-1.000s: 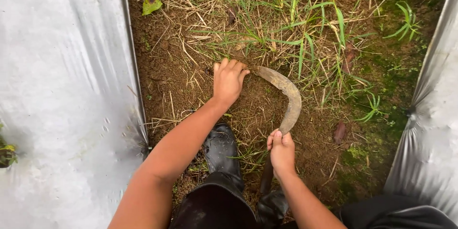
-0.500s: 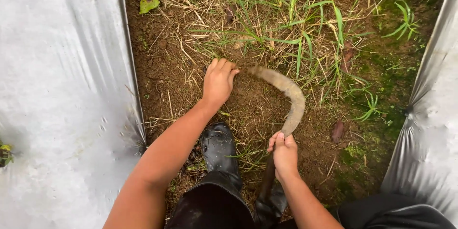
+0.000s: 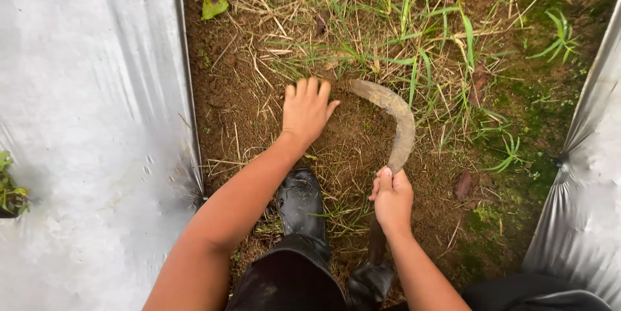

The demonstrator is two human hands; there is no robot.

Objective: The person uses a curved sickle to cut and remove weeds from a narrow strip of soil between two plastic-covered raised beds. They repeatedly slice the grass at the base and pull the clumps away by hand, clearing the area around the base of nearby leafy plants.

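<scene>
Gripping the sickle in my clenched right hand, its curved blade on the soil between silver mulch sheets, I press my open left hand on ground seemingly already bared, grass uncut beyond.

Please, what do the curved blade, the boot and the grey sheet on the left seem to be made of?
Curved blade: probably steel, dull brown, apparently rusted or soiled, with no shine. Boot: looks like black rubber, smooth and glossy, with wet-looking highlights. Grey sheet: likely thin plastic film, silvery with a soft sheen, creases and small dimples. The right hand holds the tool.
</scene>
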